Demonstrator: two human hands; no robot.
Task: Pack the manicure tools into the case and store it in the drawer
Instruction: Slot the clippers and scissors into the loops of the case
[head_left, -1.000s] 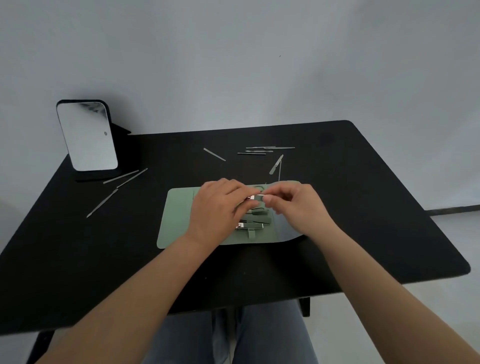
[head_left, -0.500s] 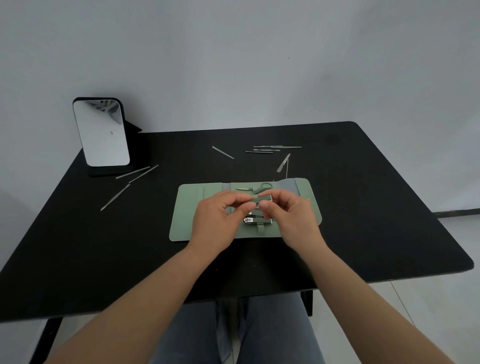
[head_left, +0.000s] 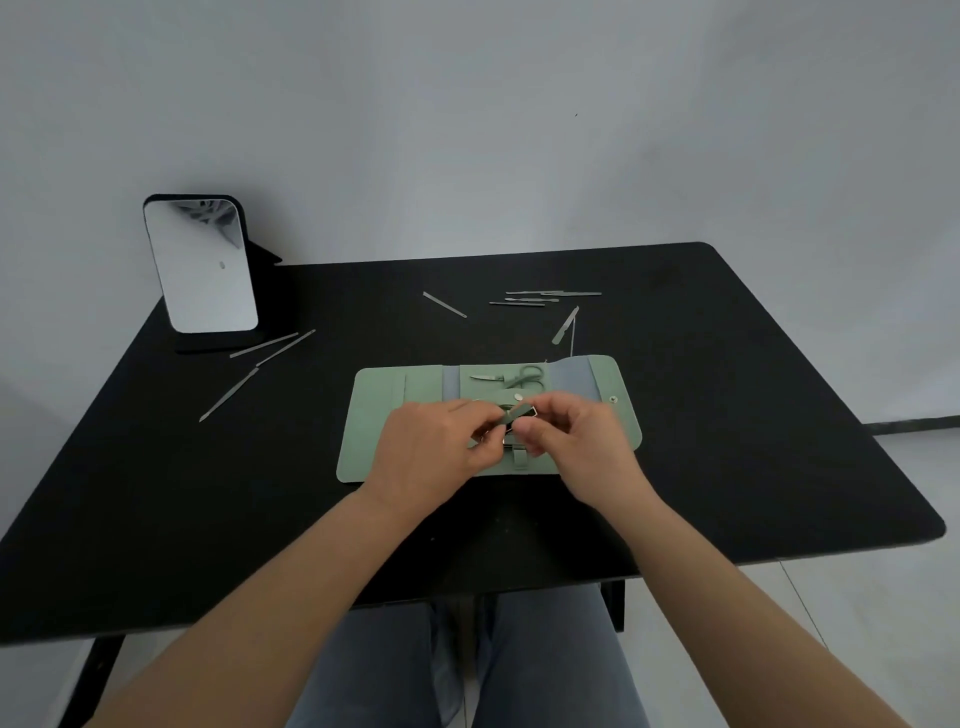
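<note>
From the head camera, a pale green fold-out manicure case (head_left: 384, 415) lies open flat at the middle of a black rectangular table (head_left: 727, 415); small green-handled scissors (head_left: 519, 378) sit tucked in its upper row; the left hand (head_left: 431, 452) and right hand (head_left: 576, 441) meet over the case's centre, fingers curled, together pinching a narrow green strap (head_left: 519, 414) just above a silver clipper (head_left: 511, 440) that is partly hidden; thin silver manicure tools (head_left: 545, 297) lie loose on the table beyond the case, others (head_left: 260, 358) to the left near a standing rounded mirror (head_left: 200, 265); blue-jeaned knees (head_left: 545, 665) show below the table edge.
</note>
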